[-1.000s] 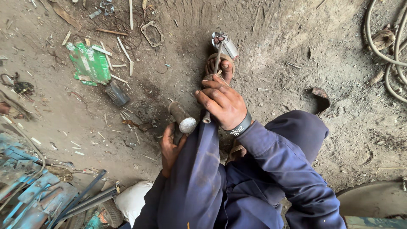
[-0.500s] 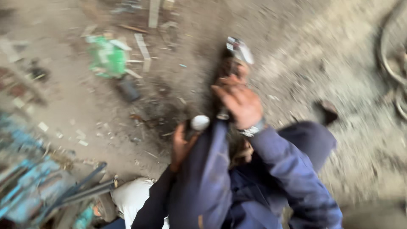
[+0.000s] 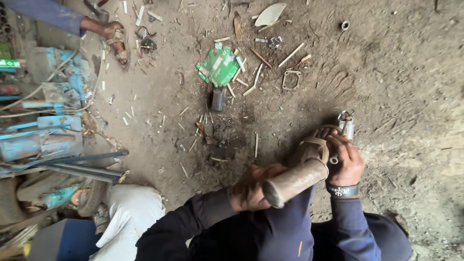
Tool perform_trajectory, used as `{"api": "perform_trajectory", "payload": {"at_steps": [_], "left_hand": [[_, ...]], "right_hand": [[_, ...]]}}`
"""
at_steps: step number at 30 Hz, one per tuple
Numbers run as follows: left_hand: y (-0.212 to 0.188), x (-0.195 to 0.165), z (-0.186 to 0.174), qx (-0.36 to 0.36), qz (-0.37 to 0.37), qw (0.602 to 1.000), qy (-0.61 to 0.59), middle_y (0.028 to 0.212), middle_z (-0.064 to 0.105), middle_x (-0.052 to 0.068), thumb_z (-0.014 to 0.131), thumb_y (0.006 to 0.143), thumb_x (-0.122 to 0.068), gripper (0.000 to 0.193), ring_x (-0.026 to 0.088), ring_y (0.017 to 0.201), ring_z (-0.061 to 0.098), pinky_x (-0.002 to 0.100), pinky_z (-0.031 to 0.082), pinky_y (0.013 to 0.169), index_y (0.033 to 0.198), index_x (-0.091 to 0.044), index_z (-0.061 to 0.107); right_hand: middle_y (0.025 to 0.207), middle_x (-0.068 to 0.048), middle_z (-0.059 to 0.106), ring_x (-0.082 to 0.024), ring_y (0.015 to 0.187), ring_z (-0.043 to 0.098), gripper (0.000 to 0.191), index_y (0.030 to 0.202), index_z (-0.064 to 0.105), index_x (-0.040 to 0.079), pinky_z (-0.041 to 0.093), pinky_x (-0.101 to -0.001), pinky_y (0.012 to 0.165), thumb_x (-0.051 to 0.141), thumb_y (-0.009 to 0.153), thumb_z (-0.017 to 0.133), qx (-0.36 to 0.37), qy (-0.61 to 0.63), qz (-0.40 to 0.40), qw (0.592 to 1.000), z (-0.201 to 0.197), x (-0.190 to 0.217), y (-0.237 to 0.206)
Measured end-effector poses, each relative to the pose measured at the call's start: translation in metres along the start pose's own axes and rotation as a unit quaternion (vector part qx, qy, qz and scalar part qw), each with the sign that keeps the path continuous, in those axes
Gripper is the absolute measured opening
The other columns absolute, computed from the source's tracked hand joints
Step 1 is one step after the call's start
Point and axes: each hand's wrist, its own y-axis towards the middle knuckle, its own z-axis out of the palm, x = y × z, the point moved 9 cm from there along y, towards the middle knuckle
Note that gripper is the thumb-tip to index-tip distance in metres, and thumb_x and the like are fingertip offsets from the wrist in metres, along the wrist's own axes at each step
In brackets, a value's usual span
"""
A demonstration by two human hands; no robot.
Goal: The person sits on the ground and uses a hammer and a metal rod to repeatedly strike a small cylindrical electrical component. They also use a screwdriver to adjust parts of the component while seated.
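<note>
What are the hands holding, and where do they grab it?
The left hand grips a rusty cylinder at its near end. The right hand clutches a small metal part by its lower end.

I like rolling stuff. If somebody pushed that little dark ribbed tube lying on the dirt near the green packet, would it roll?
The dark ribbed cylinder is round and lying on its side, so it probably could roll. The dirt floor is rough and strewn with sticks, so it would likely stop soon. It looks like metal, probably stiff.

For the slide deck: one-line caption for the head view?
Left hand grips a rusty cylinder, right hand steadies a metal part on dirt floor.
</note>
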Motion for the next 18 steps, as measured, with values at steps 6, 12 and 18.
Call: {"api": "perform_trajectory", "payload": {"at_steps": [6,12,18], "left_hand": [[0.013,-0.005,0.013,0.056,0.031,0.980,0.186,0.116,0.069,0.026,0.076,0.079,-0.019,0.059,0.038,0.091,0.073,0.044,0.061,0.076,0.129,0.005,0.055],[0.020,0.001,0.010,0.043,-0.061,0.993,0.093,0.112,0.072,0.019,0.072,0.091,-0.014,0.037,0.036,0.094,0.075,0.042,0.060,0.079,0.124,-0.002,0.064],[-0.003,-0.006,-0.029,0.100,-0.064,0.993,0.003,0.106,0.072,0.020,0.070,0.088,-0.015,0.040,0.036,0.093,0.073,0.042,0.058,0.080,0.123,0.002,0.063]], "right_hand": [[0.123,-0.013,0.073,-0.033,0.112,0.071,0.040,0.122,0.075,0.014,0.058,-0.0420,0.095,-0.002,0.087,0.062,0.014,-0.023,0.040,0.999,0.005,-0.008,-0.004],[0.118,-0.011,0.070,-0.033,0.105,0.070,0.042,0.121,0.070,0.012,0.058,-0.0427,0.084,0.010,0.079,0.072,0.023,-0.031,0.011,0.999,0.010,0.000,-0.002],[0.116,-0.006,0.069,-0.027,0.114,0.068,0.036,0.120,0.068,0.013,0.059,-0.0405,0.096,0.006,0.085,0.062,-0.005,-0.044,-0.033,0.998,0.006,0.010,0.004]]}}
